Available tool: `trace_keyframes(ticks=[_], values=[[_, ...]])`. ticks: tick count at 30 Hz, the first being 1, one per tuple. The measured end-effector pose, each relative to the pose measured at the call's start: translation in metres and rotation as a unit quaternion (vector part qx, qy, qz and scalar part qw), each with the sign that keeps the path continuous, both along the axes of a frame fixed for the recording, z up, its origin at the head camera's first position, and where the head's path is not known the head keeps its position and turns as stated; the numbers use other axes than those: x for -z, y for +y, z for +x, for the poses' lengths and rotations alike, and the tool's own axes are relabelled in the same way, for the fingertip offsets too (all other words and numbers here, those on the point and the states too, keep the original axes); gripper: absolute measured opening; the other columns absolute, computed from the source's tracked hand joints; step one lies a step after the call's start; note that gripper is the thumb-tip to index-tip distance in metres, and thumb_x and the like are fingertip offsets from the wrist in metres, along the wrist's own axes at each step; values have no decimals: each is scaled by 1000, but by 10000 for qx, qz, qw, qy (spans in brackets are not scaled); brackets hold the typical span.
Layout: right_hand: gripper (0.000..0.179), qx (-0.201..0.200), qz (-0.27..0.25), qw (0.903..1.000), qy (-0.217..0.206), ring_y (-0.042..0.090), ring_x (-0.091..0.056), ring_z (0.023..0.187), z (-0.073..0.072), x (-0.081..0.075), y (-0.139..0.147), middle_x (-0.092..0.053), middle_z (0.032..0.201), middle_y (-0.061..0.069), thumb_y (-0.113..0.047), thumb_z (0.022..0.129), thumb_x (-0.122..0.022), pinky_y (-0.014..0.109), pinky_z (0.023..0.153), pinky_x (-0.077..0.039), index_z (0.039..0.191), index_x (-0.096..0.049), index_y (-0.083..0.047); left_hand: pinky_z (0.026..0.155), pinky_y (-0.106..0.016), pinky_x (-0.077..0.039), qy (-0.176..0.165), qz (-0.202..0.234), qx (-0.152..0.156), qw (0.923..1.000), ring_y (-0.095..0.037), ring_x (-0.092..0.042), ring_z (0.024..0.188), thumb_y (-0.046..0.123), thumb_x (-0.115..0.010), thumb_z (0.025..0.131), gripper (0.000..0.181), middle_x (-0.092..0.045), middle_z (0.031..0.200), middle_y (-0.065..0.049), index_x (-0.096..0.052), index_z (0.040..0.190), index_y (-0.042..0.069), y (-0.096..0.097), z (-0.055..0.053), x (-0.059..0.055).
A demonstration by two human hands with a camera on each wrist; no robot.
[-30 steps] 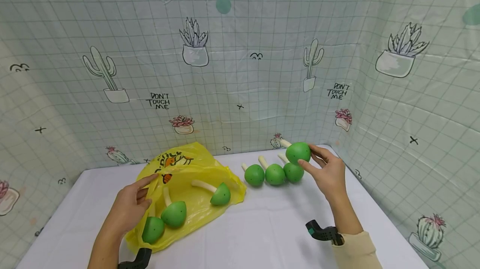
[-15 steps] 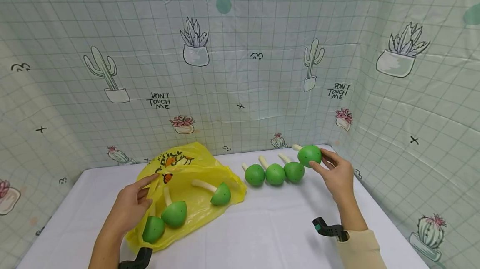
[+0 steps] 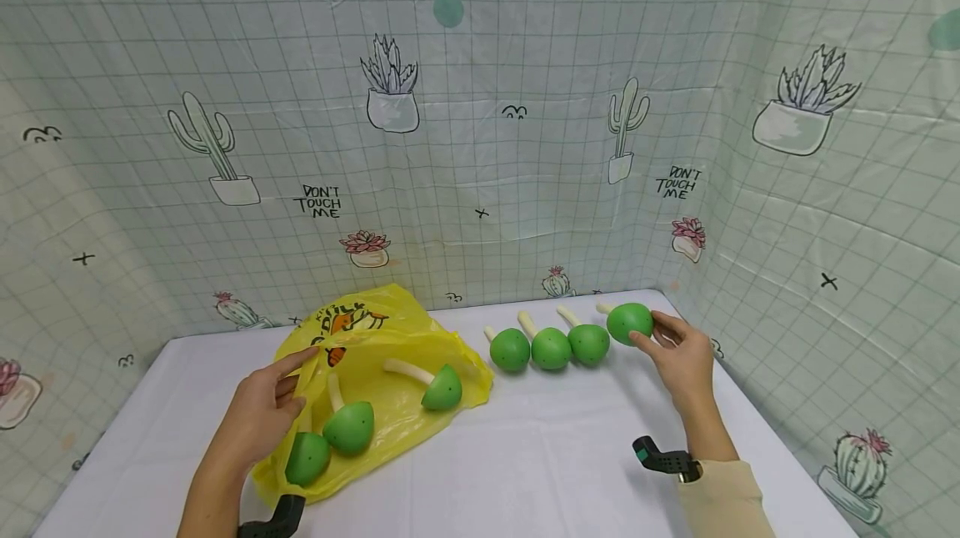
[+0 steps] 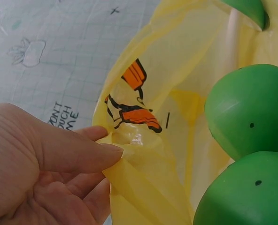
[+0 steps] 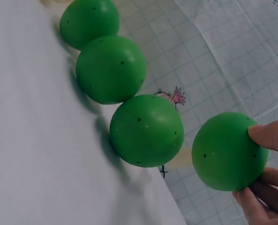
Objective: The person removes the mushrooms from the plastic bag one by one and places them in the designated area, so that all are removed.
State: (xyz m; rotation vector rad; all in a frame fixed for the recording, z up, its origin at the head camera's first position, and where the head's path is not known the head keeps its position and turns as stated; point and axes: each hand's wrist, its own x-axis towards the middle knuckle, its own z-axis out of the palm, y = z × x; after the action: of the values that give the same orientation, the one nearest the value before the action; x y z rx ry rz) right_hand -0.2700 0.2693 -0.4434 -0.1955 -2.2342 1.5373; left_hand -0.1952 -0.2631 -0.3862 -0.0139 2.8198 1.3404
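My right hand (image 3: 681,359) holds a toy mushroom (image 3: 629,324) by its green, black-dotted cap, thumb on one side and fingers on the other. Its pale stem points to the back left, and a shadow shows on the cloth below. Just left of it, several matching mushrooms (image 3: 551,348) lie in a row, caps toward me. At the left my left hand (image 3: 258,409) pinches the edge of a yellow plastic bag (image 3: 405,429) between thumb and fingers. In the bag's wide mouth lie mushrooms too, two (image 4: 251,110) close together near that hand and one (image 3: 442,389) farther right.
A white cloth (image 3: 510,471) covers the table. Behind and at the sides hangs a pale gridded curtain (image 3: 480,146) with cactus drawings, meeting the table's back edge. Black cameras (image 3: 660,461) are strapped to both wrists.
My right hand has carried its mushroom rightward and then lower, from over the row's right end to beside it. My left hand and the bag have stayed in place.
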Motion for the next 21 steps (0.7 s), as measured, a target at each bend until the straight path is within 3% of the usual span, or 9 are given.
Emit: trace_keyframes(ticks=[14,21], values=[[59,-7,-127,9994,-312,32,-58,133,-4,22,14,-58,147,24,-18,96,-78,4,93,-48,145,-57,8,105,-53,-54,-17,-72,-36,10000,-51,-49,139,-16,-55,98,68,-39,159,-35,-39,162,3,0,0,-1],[60,-171,-131,9986,-483,1,-61,113,-1,27,21,-58,147,24,-22,96,-79,3,88,-47,145,-58,6,105,-53,-54,-38,-13,-23,10000,-50,-49,139,-16,-55,98,68,-39,159,-35,-38,162,3,0,0,0]])
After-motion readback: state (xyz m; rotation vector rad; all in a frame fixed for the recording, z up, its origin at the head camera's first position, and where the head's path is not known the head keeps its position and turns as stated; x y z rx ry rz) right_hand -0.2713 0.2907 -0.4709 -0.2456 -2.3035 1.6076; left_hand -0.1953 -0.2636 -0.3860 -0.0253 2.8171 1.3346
